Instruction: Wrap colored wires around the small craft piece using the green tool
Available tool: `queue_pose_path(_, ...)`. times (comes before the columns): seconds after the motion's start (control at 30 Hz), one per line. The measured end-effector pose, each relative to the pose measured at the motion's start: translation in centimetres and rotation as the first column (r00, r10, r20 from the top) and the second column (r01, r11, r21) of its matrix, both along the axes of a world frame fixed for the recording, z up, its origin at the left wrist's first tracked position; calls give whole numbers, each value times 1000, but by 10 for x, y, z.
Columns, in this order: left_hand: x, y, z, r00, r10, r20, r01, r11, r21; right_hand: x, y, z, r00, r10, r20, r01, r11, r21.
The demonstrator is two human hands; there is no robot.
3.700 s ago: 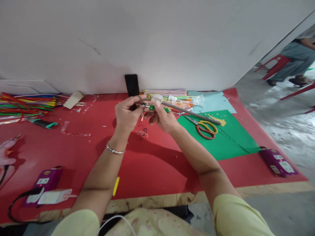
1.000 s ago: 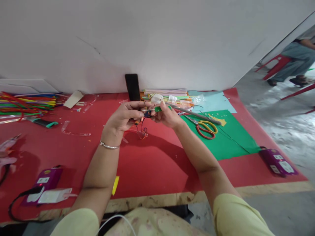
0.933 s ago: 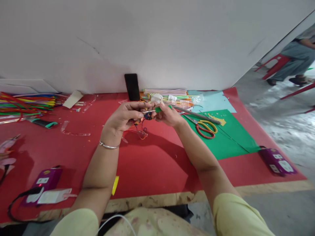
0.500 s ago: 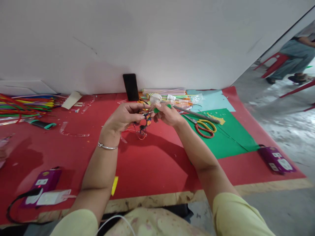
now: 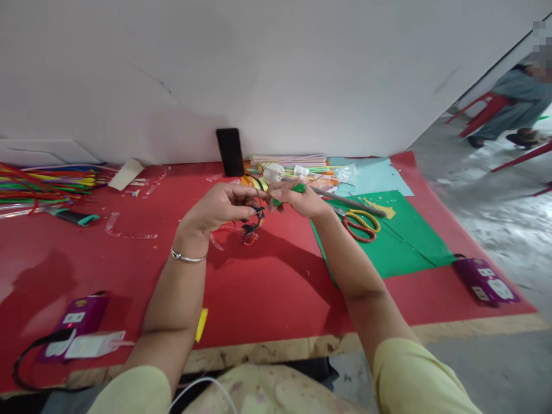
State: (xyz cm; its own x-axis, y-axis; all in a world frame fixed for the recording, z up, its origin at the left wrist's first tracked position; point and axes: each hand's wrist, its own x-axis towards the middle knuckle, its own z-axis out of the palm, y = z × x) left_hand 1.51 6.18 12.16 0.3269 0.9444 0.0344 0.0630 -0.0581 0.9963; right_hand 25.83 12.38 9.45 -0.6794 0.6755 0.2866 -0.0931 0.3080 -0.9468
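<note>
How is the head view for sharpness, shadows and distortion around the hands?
Head view: the left hand and right hand are fairly sharp, the small beaded piece between them soft; forearms cast shadows on the red mat; wide-angle bending curves the table edge.

Plain white wall (image 5: 276, 69) fills the far side, unmarked but for faint creases. Red-covered work table (image 5: 267, 287) butts against it; raw wooden edge shows at the near side. Grey concrete floor (image 5: 487, 190) to the right. Red plastic stool (image 5: 480, 112) far right, a person seated on it. Light even, soft shadows.
</note>
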Motion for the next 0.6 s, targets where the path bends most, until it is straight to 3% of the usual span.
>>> queue_pose_path(0.17, 1, 1, -4, 995, 45, -85, -39, 997, 69, 3, -5, 13, 994, -59, 87, 42, 982, 182)
queue_pose_path(0.33, 3, 5, -13, 977, 184, -105, -171, 978, 121, -2, -12, 17, 985, -163, 56, 130, 914, 385)
queue_pose_path(0.6, 4, 5, -10, 964, 233, -126, -217, 968, 130, -3, -13, 14, 978, -203, 55, 156, 877, 455)
